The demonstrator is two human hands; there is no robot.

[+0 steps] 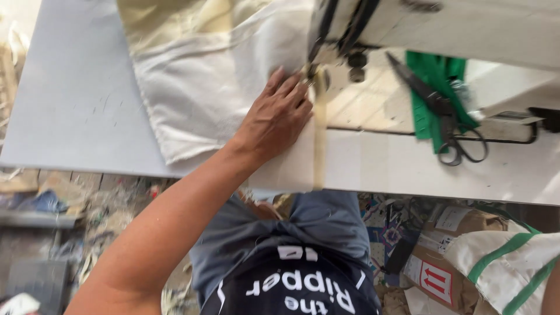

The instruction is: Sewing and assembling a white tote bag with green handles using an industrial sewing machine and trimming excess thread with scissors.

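A flat, smooth grey-white table [70,111] is seen across the upper half of the frame, matte and faintly scuffed. One large piece of cream cloth [198,81] is spread over it from the top centre down toward the middle, coarse-woven, softly creased, with a stitched hem along its lower left edge. One white sewing machine [466,29] is seen at the upper right, hard and glossy, its needle area above the cloth's right edge. One left hand [277,116] is laid palm-down on the cloth at the centre of the frame, its fingers [291,87] extended, close together and pressed flat, nothing pinched; the cloth lies directly beneath them and reaches past the fingertips toward the needle. The right hand is not shown. One narrow yellowish strip [319,146] hangs down just right of the hand. One pair of dark metal scissors [449,122] rests at the right on folded green fabric [434,99].
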